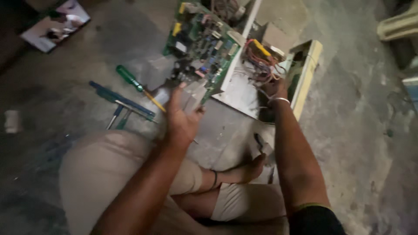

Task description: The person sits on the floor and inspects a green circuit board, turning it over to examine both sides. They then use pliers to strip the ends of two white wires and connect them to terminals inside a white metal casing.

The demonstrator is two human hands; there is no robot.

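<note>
A green circuit board (201, 41) with many small parts stands tilted against an open white metal casing (308, 69) on the concrete floor. My left hand (182, 118) grips the board's near lower corner, by a grey metal block. My right hand (273, 89), with a metal bangle at the wrist, reaches into the casing among a bundle of red, yellow and white wires (261, 58); its fingers are partly hidden, so what they hold is unclear.
A green-handled screwdriver (134, 82) and blue-handled pliers (119, 102) lie on the floor left of the board. A printed sheet (56, 24) lies at the far left. My crossed legs and bare foot (244, 172) fill the near floor.
</note>
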